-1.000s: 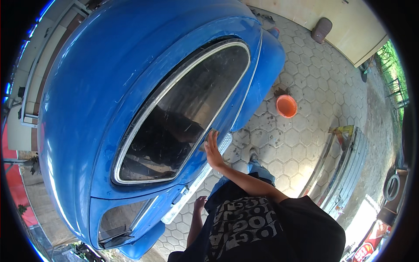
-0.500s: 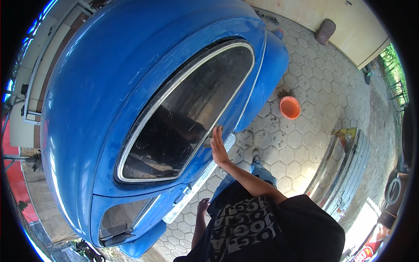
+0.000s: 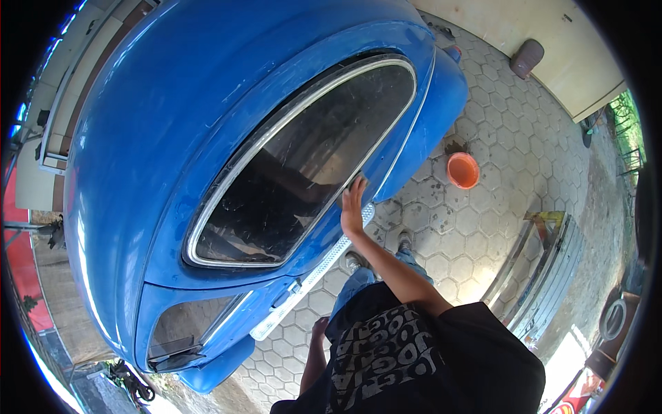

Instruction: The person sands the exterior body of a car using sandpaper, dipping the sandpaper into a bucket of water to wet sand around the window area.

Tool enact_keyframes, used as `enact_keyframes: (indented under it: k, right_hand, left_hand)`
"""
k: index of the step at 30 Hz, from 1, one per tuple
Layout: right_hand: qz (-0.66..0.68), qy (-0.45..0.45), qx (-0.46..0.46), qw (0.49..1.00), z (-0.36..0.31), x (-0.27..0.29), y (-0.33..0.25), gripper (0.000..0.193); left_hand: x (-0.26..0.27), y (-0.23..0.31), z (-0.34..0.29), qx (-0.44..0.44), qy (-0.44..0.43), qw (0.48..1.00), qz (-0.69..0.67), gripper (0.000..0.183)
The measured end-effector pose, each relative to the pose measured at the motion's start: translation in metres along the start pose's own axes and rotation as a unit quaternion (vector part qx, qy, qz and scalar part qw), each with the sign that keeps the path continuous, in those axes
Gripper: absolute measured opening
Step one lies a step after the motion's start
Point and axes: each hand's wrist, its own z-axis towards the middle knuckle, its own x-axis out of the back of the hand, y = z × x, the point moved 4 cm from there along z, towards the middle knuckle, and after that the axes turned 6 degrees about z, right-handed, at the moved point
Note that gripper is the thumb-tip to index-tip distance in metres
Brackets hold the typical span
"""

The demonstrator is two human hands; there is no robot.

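The side of a blue, rounded car [image 3: 169,131] fills the left and middle of the view. Just below the chrome-edged rear side window [image 3: 303,165], my right hand [image 3: 352,207] presses against the bodywork. Its fingers reach up close together, and a small brownish edge shows by the fingertips; what lies under the hand is mostly hidden. My left hand [image 3: 320,327] hangs low beside my body, touching nothing I can see. Shadow and its small size hide how its fingers are held.
An orange bucket [image 3: 463,170] stands on hexagonal paving [image 3: 496,138] with wet patches around it. Metal-framed panels [image 3: 545,269] lie to the right. A perforated light running board [image 3: 324,265] sticks out below the car door. A pale wall [image 3: 579,48] stands at the far right.
My right hand has slid up along the lower window edge, toward the car's rear. The view has shifted slightly, and both my shoes now show. My left hand stays low.
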Motion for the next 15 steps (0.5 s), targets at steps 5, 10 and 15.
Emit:
enact_keyframes:
  k: [5,10,15]
  right_hand:
    - [-0.05,-0.113,0.076,0.989,-0.053,-0.024,0.005,0.063]
    - [-0.005,-0.023,-0.022,0.999,0.021,0.027,0.001,0.063]
    - [-0.066,-0.137,-0.005,0.988,-0.043,-0.003,0.019,0.066]
  left_hand:
    - [0.008,-0.029,0.005,-0.045,0.004,0.997,0.07,0.029]
    - [0.01,0.059,0.005,-0.058,0.018,0.998,-0.01,0.029]
    - [0.015,0.099,-0.002,0.003,0.017,0.999,0.035,0.028]
